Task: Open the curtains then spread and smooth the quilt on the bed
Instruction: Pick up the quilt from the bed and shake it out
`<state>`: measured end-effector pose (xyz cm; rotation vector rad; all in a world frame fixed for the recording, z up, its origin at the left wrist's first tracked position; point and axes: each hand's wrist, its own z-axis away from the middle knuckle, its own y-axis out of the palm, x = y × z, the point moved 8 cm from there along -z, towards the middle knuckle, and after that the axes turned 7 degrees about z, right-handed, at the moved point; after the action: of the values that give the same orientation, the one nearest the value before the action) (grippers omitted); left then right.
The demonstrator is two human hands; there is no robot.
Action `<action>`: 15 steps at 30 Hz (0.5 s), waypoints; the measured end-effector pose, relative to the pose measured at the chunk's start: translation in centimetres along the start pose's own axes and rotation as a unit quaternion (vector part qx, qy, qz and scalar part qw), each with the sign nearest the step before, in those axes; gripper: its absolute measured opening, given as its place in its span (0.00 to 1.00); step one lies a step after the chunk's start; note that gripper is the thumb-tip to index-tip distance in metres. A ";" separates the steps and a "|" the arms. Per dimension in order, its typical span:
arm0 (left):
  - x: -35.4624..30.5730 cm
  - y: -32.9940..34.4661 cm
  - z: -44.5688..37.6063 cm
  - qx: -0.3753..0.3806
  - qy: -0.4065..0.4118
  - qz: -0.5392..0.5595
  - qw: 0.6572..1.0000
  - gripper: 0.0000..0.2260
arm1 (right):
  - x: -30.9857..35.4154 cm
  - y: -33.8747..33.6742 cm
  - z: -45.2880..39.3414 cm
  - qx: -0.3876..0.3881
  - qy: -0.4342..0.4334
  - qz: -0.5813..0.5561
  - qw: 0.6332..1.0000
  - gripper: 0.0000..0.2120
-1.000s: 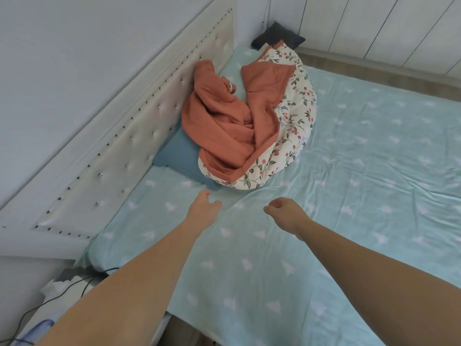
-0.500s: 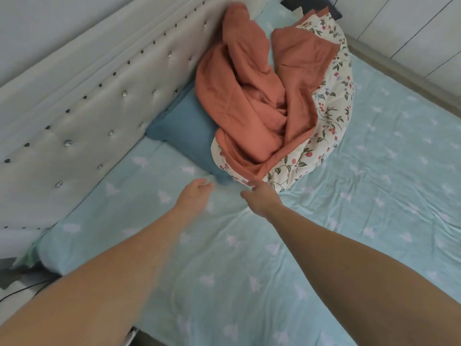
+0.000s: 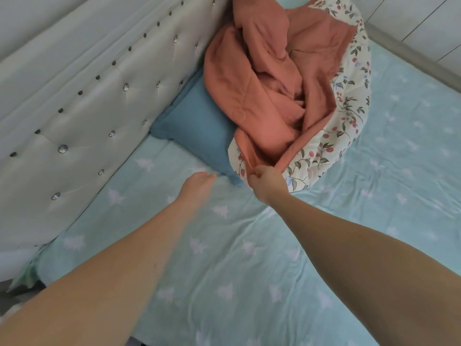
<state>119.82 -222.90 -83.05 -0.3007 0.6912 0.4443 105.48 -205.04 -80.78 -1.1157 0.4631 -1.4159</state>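
Rust-coloured cloth, backed with a cream floral print, makes up the quilt (image 3: 279,78), which is heaped in a crumpled mound just beyond the fingers, against the tufted headboard (image 3: 82,96) and partly over a blue pillow (image 3: 199,126). The near edge of the heap is pinched by the right hand (image 3: 265,182); its fingers are curled closed on a fold where the rust side meets the floral side. The left hand (image 3: 197,186) is held loosely open just beside it, above the pale green sheet (image 3: 224,270), with nothing gripped and the cloth not yet touched.

Only a small fold appears to be caught, so a firm pull could let it slip from the fingers, or only the top layer could be drawn out while the tangle stays bunched. Because part of the mound lies over the pillow, the pillow could be dragged askew with it. With one hand alone engaged, the quilt would likely be drawn out twisted rather than flat; a second grip from the left hand is judged necessary.

To the far side of the fingers, the headboard is pressed close to the heap, leaving little room there. Beyond the heap a white panelled wall (image 3: 424,21) is seen. The sheet nearer than the fingers is lightly wrinkled. Curtains are not in view.
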 end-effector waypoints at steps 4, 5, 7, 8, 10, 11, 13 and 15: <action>-2.2 3.3 3.3 0.055 -0.071 0.116 0.989 0.11 | 3.0 -4.4 8.8 -0.038 -0.093 0.001 0.995 0.10; -3.2 4.4 4.4 0.071 -0.083 0.145 0.983 0.14 | 3.1 -5.6 10.7 -0.037 -0.106 -0.001 0.994 0.09; -4.5 6.3 6.0 0.097 -0.101 0.197 0.970 0.16 | 2.4 -8.0 13.7 -0.033 -0.124 -0.035 0.991 0.10; -5.3 7.5 7.0 0.116 -0.104 0.217 0.964 0.16 | 2.0 -9.3 15.1 -0.033 -0.128 -0.053 0.990 0.11; -6.6 10.0 9.4 0.158 -0.108 0.239 0.952 0.16 | 1.5 -11.8 18.0 -0.037 -0.143 -0.070 0.987 0.09; -7.1 11.2 10.6 0.176 -0.102 0.235 0.951 0.16 | 1.6 -12.9 19.3 -0.038 -0.153 -0.074 0.985 0.08; -7.8 13.1 12.7 0.179 -0.077 0.203 0.960 0.12 | 1.5 -14.6 21.9 -0.038 -0.175 -0.094 0.979 0.09; -8.2 13.6 14.4 0.138 -0.057 0.197 0.969 0.04 | 0.6 -15.7 24.0 -0.034 -0.177 -0.115 0.977 0.08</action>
<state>115.47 -207.69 -68.64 0.1301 0.6920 0.7284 116.95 -194.38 -56.72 -1.4819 0.1297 -1.3661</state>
